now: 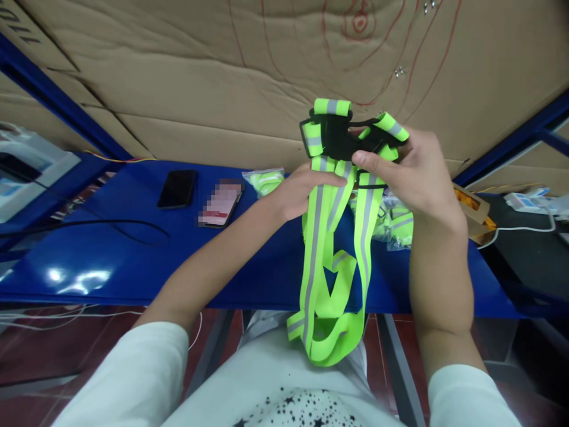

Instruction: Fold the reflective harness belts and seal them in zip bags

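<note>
A neon-green reflective strap vest (326, 261) with grey stripes and a black upper part hangs in front of me above the blue table (133, 261). My right hand (411, 172) is closed round its black top, thumb pressed on the front. My left hand (297, 190) grips the green straps just below, fingers hidden behind them. The loose strap loops dangle down to my lap.
A black phone (176, 188) and a second phone (220, 204) lie on the table's left part. Bagged green vests (264, 179) sit behind my hands, more to the right (395, 222). Cardboard sheets (222, 77) back the table. A white device (31, 169) stands far left; a power strip (531, 200) lies right.
</note>
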`<state>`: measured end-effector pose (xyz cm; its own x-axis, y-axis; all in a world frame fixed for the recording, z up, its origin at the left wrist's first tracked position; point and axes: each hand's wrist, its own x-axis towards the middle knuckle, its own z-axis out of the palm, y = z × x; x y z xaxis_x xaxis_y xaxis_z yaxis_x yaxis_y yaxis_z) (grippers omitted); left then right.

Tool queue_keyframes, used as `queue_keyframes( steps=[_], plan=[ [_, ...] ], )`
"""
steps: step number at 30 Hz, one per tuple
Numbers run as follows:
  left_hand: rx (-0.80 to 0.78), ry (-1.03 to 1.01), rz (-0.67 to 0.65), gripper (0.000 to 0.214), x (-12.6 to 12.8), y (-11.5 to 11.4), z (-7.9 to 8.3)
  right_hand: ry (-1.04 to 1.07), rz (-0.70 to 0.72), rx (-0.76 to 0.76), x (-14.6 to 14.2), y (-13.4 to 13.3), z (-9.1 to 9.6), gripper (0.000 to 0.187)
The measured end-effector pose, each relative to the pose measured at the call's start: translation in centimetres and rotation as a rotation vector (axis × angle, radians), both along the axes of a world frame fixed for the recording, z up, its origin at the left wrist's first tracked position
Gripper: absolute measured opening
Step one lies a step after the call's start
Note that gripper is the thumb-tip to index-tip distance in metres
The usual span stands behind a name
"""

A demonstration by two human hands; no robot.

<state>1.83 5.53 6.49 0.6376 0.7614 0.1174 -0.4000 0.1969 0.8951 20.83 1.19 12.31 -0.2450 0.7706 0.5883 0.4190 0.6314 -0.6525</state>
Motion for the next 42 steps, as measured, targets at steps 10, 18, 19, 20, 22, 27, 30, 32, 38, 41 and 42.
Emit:
queue_keyframes(
  steps=[10,18,19,20,22,27,30,32,38,41,42],
  plan=[
    [0.188,-0.024,-0.002,0.046,0.5,-0.9,0.1,0.285,0.106,0.037,-1.7,1.9,-2.2,0.024],
    [0.462,0.225,0.238,0.052,-0.2,-0.7,0.1,0.168,0.029,0.08,-0.8,2.1,-1.8,0.036],
    [0.459,0.26,0.259,0.051,-0.4,-0.9,0.2,0.128,0.029,0.073,-0.5,2.0,-1.5,0.042],
    [0.446,0.292,0.277,0.049,-0.5,-1.0,0.4,0.085,0.036,0.067,-0.2,1.8,-1.2,0.048],
    [0.392,0.333,0.245,0.047,-0.7,-1.3,0.7,0.024,0.058,0.069,0.3,1.3,-0.6,0.056],
    [0.233,0.252,-0.056,0.052,-1.2,-1.5,1.2,0.054,0.025,0.103,0.5,0.0,0.3,0.042],
    [0.192,0.188,-0.088,0.054,-1.1,-1.3,0.9,0.066,-0.026,0.085,0.3,-0.2,0.2,0.041],
    [0.187,0.163,-0.05,0.052,-0.9,-1.0,0.5,0.049,-0.042,0.064,0.3,0.0,0.1,0.041],
    [0.185,-0.017,0.076,0.048,0.3,-1.0,-0.1,0.085,0.013,0.048,0.1,0.9,-0.7,0.035],
    [0.186,-0.06,0.065,0.052,0.8,-1.1,-0.1,0.048,-0.022,0.011,-0.1,1.0,-0.9,0.037],
    [0.171,-0.08,0.064,0.052,1.0,-1.2,-0.2,0.046,-0.023,0.013,-0.2,1.0,-1.0,0.037]
  ],
)
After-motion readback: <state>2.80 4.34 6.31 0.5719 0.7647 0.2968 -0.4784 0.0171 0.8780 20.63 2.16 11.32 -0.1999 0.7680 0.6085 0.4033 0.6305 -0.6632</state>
